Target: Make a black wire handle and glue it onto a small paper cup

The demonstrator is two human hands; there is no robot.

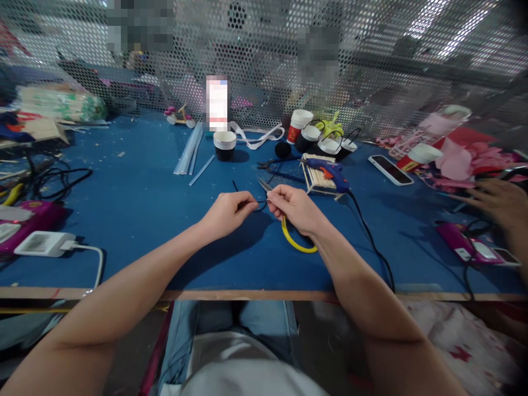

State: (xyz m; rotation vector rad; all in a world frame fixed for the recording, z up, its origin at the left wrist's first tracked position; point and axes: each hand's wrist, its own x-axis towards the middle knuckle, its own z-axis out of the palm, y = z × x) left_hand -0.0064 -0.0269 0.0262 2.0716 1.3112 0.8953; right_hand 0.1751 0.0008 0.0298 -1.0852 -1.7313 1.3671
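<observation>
Above the blue tabletop, my left hand point(231, 212) is closed in a pinch on a thin black cord point(261, 205). Close to its right, my right hand point(295, 206) is wrapped round scissors with yellow handles point(293, 242), their blades point(265, 184) pointing up and left. The cord runs across the small gap between both hands; whether the right fingertips also pinch it I cannot tell. A short black end point(235, 186) sticks up behind my left hand. Beyond the hands stands a paper cup with a black wrap point(225, 146).
A blue glue gun point(330, 169) rests on a small wooden-stick stand point(319, 179), its cable trailing to the front edge. Dark pliers point(274, 165) lie beside it. Glue sticks point(190, 148), cups point(300, 124) and a phone point(390, 169) lie farther back. Another person's hand point(497, 201) is at right.
</observation>
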